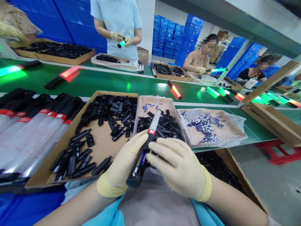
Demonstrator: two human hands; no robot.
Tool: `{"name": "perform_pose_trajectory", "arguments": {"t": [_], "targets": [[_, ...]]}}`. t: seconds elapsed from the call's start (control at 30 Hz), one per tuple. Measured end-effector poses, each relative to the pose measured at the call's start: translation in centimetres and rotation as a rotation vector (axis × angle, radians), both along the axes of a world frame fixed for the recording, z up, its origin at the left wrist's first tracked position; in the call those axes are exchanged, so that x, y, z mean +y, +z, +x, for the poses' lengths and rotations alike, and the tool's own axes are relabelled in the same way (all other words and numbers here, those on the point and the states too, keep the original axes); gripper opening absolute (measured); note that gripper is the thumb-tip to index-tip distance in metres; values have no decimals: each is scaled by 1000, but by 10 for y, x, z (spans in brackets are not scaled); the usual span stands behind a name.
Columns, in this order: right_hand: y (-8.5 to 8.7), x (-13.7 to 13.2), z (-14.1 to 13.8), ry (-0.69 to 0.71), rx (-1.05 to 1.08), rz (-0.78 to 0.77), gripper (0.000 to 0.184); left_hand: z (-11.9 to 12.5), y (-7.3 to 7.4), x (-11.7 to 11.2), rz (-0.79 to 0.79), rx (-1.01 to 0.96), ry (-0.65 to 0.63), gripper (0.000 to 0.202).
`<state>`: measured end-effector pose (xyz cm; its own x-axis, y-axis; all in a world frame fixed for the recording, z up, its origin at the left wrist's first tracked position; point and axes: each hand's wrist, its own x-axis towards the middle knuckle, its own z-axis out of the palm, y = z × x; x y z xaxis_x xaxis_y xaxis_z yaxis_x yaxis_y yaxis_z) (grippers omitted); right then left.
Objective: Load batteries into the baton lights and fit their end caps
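A light baton (139, 171) with a clear tube, a red band and a black handle lies slanted between my two gloved hands. Blue batteries show in the uncovered slot of its handle. My left hand (125, 161) is closed around the handle from the left. On the other side, the fingers of my right hand (180, 163) bend against the handle near the slot; whether a small part is under them is hidden. Behind the hands, a lined box (141, 102) holds black plastic parts and several loose batteries. To its right is a plastic-lined tray (231, 127) of batteries (199, 122).
At the left, a cardboard box (101, 147) holds black handle parts beside a row of batons (47, 125). Lit red and green batons lie on the green conveyor (113, 80). Co-workers (119, 25) stand or sit across it. A red stool (279, 152) is at the right.
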<state>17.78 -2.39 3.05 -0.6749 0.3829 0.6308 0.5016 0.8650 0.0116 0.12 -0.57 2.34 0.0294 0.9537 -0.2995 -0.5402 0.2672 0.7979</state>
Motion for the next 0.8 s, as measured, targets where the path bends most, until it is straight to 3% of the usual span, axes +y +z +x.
{"name": "perform_pose_trajectory", "arguments": {"t": [0.1, 0.17, 0.27, 0.33, 0.43, 0.6, 0.8], "targets": [[6, 17, 30, -135, 104, 12, 40, -6, -1, -4, -3, 34, -56, 20], [9, 37, 65, -320, 70, -71, 39, -10, -1, -8, -31, 45, -92, 20], [6, 71, 124, -698, -332, -418, 32, -15, -3, -10, -102, 42, -128, 19], [0, 89, 156, -826, -609, -642, 28, -16, -6, -8, -146, 24, -117, 22], [-13, 105, 177, -838, -769, -766, 23, -15, -13, -3, -143, 4, -107, 25], [-30, 118, 165, -821, -921, -842, 14, -10, -16, 1, -140, 41, -125, 23], [-27, 128, 157, -753, -879, -802, 8, -16, -17, -2, -158, 34, -85, 20]]}}
